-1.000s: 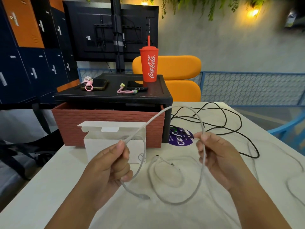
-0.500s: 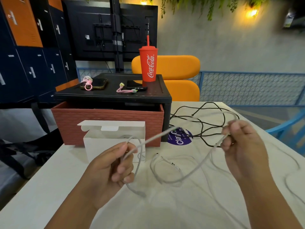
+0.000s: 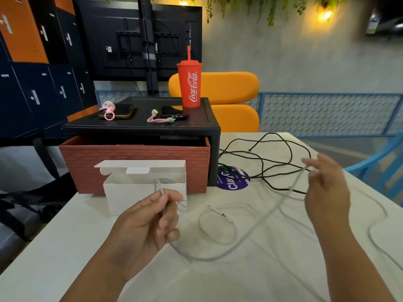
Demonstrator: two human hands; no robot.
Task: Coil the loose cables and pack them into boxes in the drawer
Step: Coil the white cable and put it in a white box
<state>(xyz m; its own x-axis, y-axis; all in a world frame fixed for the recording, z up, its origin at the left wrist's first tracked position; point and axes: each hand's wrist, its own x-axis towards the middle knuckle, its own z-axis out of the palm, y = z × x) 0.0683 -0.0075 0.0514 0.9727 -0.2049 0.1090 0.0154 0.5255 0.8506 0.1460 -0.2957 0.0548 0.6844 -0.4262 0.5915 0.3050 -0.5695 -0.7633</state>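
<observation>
1. In the head view, a white cable [image 3: 202,259] is held up between both hands over the white surface [image 3: 65,247].
2. The left hand [image 3: 148,225] is seen low and left of centre with its fingers curled. One stretch of the cable is pinched between thumb and forefinger, and a short length sticks up above the thumb.
3. From that grip the cable sags in a shallow arc close to the surface, then rises rightward to the right hand [image 3: 327,190].
4. The right hand is raised well apart from the left, at the right side. It is blurred, but the cable is seen to end at its fingertips and looks lightly pinched there, with the other fingers loosely spread.
5. An open white box [image 3: 130,199] is set just behind the left hand with its lid flap tipped back. A pale cable is seen inside it.
6. The box stands against the front of a brick-red drawer [image 3: 130,158], which is pulled out from under a black stand [image 3: 141,127].
7. A loose black cable [image 3: 261,160] is sprawled on the surface to the right of the stand, passing behind the right hand's fingers.
8. A thinner white lead [image 3: 200,223] lies looped on the surface between the two hands, under the lifted cable.
9. A red cup [image 3: 189,86] is placed on top of the stand.
</observation>
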